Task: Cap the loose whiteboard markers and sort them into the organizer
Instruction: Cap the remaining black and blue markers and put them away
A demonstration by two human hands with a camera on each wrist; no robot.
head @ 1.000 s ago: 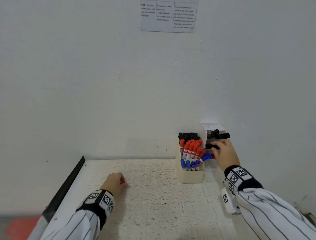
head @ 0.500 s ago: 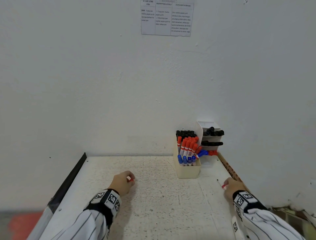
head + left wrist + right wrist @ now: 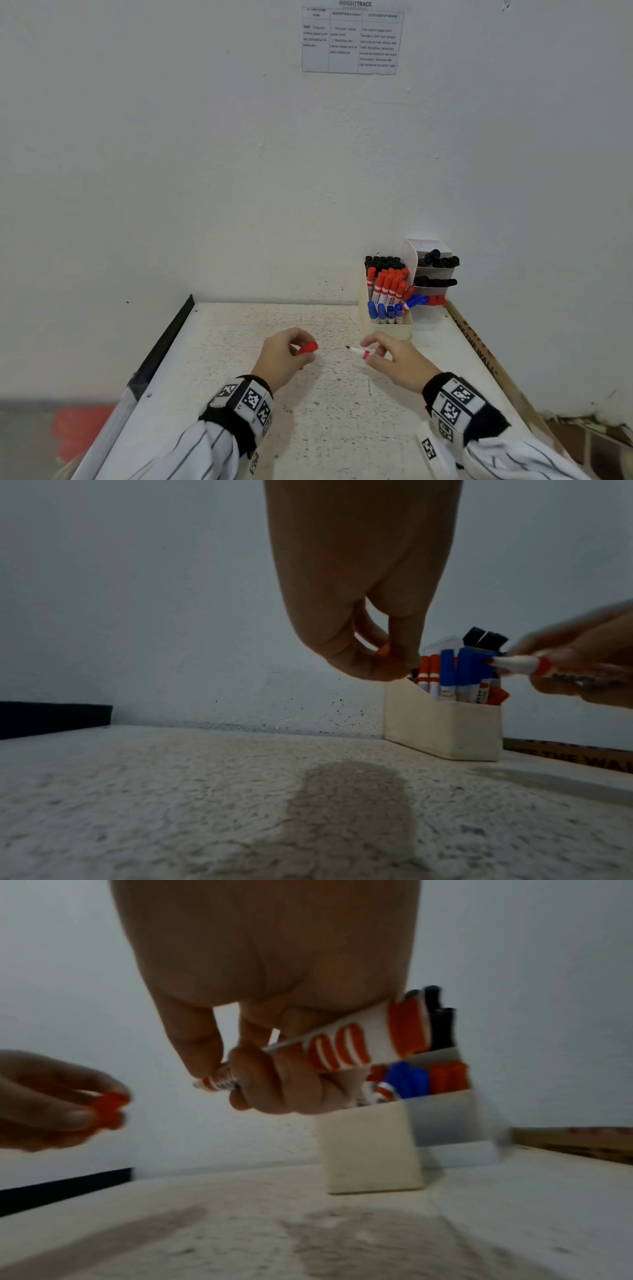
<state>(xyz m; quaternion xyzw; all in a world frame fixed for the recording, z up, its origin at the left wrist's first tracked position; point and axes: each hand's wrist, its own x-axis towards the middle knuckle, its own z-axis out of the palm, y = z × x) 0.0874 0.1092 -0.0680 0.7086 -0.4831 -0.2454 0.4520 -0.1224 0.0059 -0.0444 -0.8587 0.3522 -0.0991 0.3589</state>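
Red cap [image 3: 307, 348] pinched in left hand [image 3: 284, 359]; uncapped red marker [image 3: 359, 352] gripped in right hand [image 3: 399, 363], above counter [image 3: 239, 342]. Marker axis level, tip aimed leftward at cap, small gap between. Organizer [image 3: 387, 329] behind.

A plain white wall [image 3: 239, 154] fills most of the view, with a printed sheet of paper [image 3: 352, 41] stuck high up. Below it a speckled white table [image 3: 325, 428] meets the wall. A black strip [image 3: 164, 346] edges its left side; a cardboard board [image 3: 479, 349] with dark lettering runs along the right. Light is soft and even.
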